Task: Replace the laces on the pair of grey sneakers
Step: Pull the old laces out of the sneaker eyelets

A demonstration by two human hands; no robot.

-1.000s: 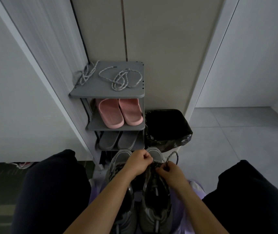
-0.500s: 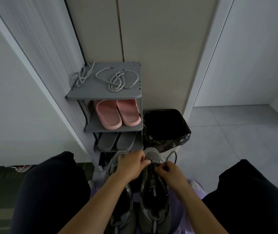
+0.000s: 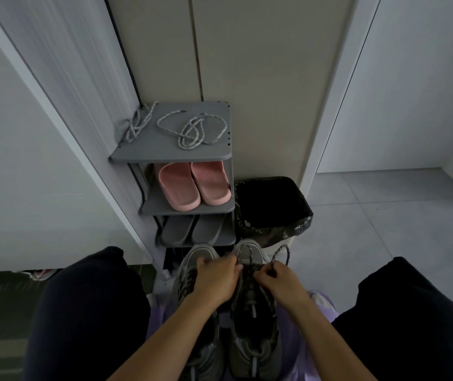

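Setting: pale grey tiled floor (image 3: 401,215), white walls, beige panelled door behind the shoe rack (image 3: 214,158), which serves as landmark. Light is dim.

Rack: grey, several tiers, standing against the door with a white door frame on its left side. Just right of the rack, on the floor, a bin with a black liner (image 3: 272,207).

Person seated facing the rack, dark-clad knees to either side at the bottom of the view.

Grey sneakers: pair on the floor directly in front of the rack's base, between the knees, toes toward the rack. Left sneaker (image 3: 192,270) partly covered by the forearm; right sneaker (image 3: 252,312) fully laced with a dark speckled lace (image 3: 283,254).

Rack middle tier: pink slides (image 3: 192,185). Tier below: grey slides (image 3: 192,229).

Rack top tier: two loose pale speckled laces, one bundle (image 3: 137,125) at the left edge, one looped lace (image 3: 192,130) nearer the centre.

Left hand (image 3: 217,281): fingers curled closed at the toe end of the right sneaker's lacing; exactly what they pinch, cannot tell.

Right hand (image 3: 277,281): closed on the dark lace, a loop of it standing up toward the bin
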